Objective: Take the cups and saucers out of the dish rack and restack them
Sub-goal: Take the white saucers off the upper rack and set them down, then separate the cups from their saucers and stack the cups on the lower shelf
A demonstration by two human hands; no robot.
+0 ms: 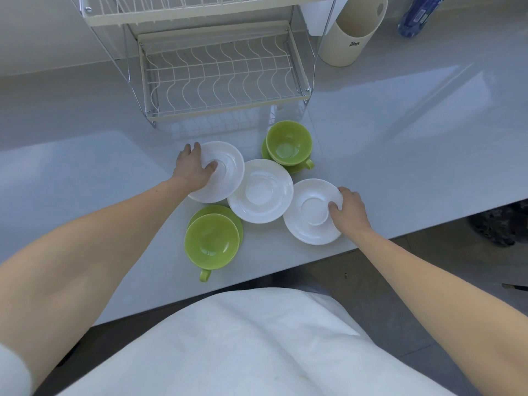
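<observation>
Both arms are reaching out forward and a bit inward, bare from the elbows down, with a bit of white sleeve showing at the left elbow. The left hand (192, 167) is lying palm down, thumb pointing right and pressing down, the other fingers curling over the far edge of what it's gripping. The right hand (349, 208) is doing pretty much the mirror thing: palm down, thumb tucked in to the left, fingers wrapping round the outer side. Wrists are staying low and fairly straight, and the hands are sitting well apart.
</observation>
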